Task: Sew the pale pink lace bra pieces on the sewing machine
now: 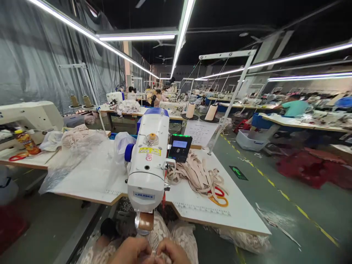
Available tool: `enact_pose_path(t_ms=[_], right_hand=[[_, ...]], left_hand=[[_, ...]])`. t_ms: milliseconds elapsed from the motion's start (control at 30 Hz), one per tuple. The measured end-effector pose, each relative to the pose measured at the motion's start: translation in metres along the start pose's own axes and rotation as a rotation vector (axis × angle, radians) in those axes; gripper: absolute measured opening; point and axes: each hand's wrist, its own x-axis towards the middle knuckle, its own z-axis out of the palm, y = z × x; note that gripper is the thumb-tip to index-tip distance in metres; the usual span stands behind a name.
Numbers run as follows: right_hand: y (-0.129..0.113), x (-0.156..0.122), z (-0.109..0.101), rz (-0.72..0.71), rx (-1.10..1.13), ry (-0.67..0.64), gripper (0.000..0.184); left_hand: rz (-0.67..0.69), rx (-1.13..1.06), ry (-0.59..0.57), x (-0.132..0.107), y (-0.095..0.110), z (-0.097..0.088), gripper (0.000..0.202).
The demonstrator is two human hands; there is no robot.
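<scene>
At the bottom of the head view, my left hand (132,250) and my right hand (172,250) are close together. Their fingers pinch a piece of pale lace fabric (158,229) just in front of the sewing machine (148,161). Both hands are closed on the cloth, and part of it is hidden under the fingers. The white machine head stands directly above and beyond the hands, with its lower end near the lace. More pale lace (184,236) hangs to the right of the fabric, below the table edge.
On the white table (192,209), a heap of beige strips (196,174) lies beside orange-handled scissors (220,201). A small control screen (180,147) stands behind. Plastic-wrapped fabric (79,150) covers the left side. Two thread cones (211,112) stand at the back. A person in a green shirt (295,109) sits far right.
</scene>
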Motion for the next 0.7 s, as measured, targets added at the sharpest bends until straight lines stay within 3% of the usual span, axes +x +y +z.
enact_pose_path(t_ms=[100, 200, 433, 700], right_hand=[[-0.009, -0.001, 0.006, -0.011, 0.129, 0.123, 0.025], [-0.022, 0.007, 0.003, 0.047, 0.200, 0.159, 0.027], [-0.019, 0.036, -0.004, 0.204, 0.371, 0.174, 0.032], [-0.021, 0.051, -0.014, 0.255, 0.418, 0.166, 0.032]], left_hand=[[0.016, 0.028, -0.041, 0.005, 0.002, -0.005, 0.027], [0.024, -0.022, -0.010, 0.011, 0.003, -0.014, 0.030], [-0.199, -0.111, 0.071, 0.029, 0.000, -0.042, 0.028], [0.091, 0.059, 0.308, 0.048, -0.015, -0.043, 0.011]])
